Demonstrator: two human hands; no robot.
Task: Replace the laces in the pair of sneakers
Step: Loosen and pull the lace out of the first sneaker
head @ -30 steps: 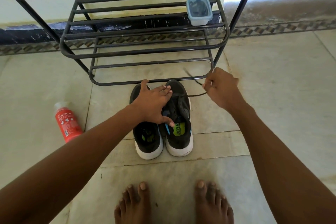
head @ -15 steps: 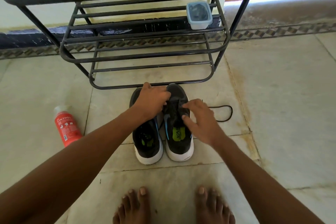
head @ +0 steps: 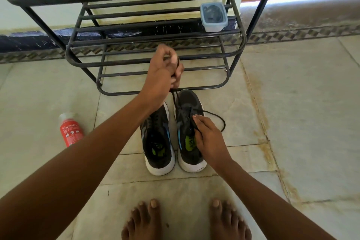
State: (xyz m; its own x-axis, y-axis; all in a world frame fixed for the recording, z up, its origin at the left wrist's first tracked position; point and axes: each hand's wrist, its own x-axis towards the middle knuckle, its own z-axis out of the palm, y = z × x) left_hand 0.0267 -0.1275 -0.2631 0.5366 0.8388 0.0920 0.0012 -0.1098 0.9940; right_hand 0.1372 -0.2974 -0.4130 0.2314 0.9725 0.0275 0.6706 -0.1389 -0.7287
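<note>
1. A pair of dark grey mesh sneakers with white soles is standing side by side on the pale tiled floor (head: 292, 103), toes pointing at the black metal shoe rack (head: 165, 58); the left sneaker (head: 157, 142) and the right sneaker (head: 188, 107) are nearly touching along their inner edges.
2. The left hand (head: 161, 76) is hovering above the toe ends of the shoes, fingers curled and clenching a black shoelace (head: 174, 97); the lace is running down from this grip into the front eyelets of the right sneaker.
3. The right hand (head: 208, 138) is resting on the tongue area of the right sneaker, its fingers (head: 195, 121) bent and pinching the same lace just at the eyelets.
4. A slack loop of the lace is lying on the tile just beside the right sneaker's outer edge.
5. A red plastic bottle with a white cap (head: 70, 130) is lying on the floor well to the left of the shoes.
6. A small clear plastic lidded container (head: 213, 16) is sitting on a rack shelf, at its right end.
7. Two bare feet (head: 144, 220) are standing on the tile near the shoes' heels.
</note>
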